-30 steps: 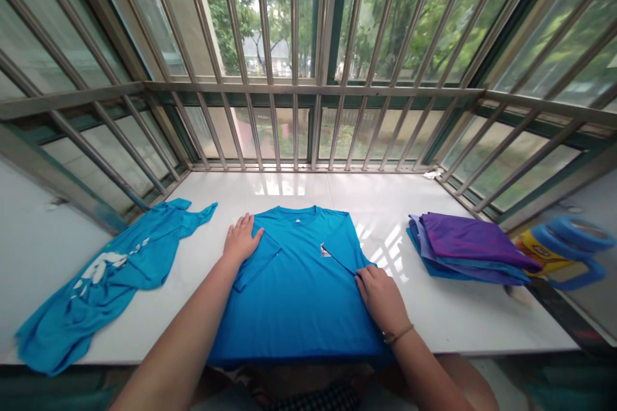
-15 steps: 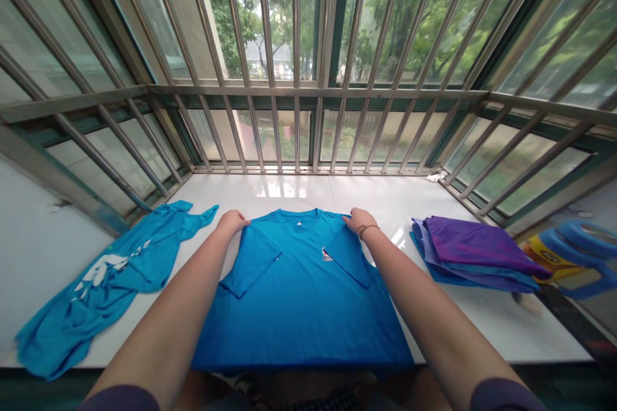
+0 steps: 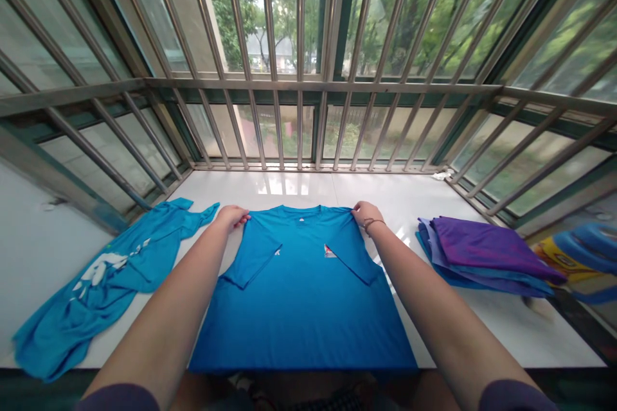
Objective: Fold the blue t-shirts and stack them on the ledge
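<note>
A blue T-shirt point(image 3: 303, 302) lies spread flat on the white ledge, collar toward the window and hem at the front edge. Both its sleeves are turned inward over the chest, and a small printed logo shows beside the sleeve on the right. My left hand point(image 3: 234, 216) pinches the shirt at its left shoulder, fingers closed. At the opposite shoulder, my right hand point(image 3: 367, 212), with a thin bracelet at the wrist, is closed on the cloth too. The fabric is drawn straight between the two hands.
Left of me lies a crumpled teal shirt point(image 3: 130, 263) with a white print. A folded stack of purple and blue clothes point(image 3: 486, 250) sits on the right, near a blue-and-yellow plastic container point(image 3: 578, 250). Metal window bars point(image 3: 322, 87) close off the back of the white ledge point(image 3: 231, 186).
The shoulders of the T-shirt have been pulled slightly outward and the collar line is straighter. My right hand has shifted a little to the right, and the camera view has moved slightly.
</note>
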The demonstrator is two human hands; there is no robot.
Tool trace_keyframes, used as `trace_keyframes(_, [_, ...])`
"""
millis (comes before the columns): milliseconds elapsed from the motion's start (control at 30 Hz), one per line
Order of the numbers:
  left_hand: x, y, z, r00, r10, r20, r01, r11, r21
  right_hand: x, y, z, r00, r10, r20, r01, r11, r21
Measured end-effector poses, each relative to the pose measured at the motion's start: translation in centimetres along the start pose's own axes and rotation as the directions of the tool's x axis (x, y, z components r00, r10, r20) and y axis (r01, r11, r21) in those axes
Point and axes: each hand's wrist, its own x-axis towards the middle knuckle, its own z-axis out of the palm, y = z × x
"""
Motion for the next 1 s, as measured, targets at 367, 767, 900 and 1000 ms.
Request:
trace_keyframes(367, [-12.8, -8.7, -6.7, 0.964, 0.254, 0.072, -0.213, 0.911, -0.354, -15.8, 9.2, 0.5, 0.917, -0.254, -0.306, 0.337, 0.905, 0.260])
trace_keyframes(767, [-15.6, -12.6, -6.1, 0.971, 0.172, 0.164, -0.186, 0.980, 0.070, -19.9, 11.0, 3.8, 0.943, -0.285, -0.173, 0.318, 0.925, 0.208])
trace_keyframes(900, [-13.3, -9.4, -4.5, 0.931, 0.354, 0.088, -0.359, 0.842, 0.404, -16.5, 8.7, 3.0, 0.924, -0.344, -0.171, 0.361, 0.929, 0.083])
trace_keyframes(1000, [-11.7, -6.7, -3.6, 0.890, 0.388, 0.240, -0.456, 0.726, 0.515, -13.9, 7.2, 2.9, 0.919, -0.394, -0.028, 0.392, 0.918, -0.059])
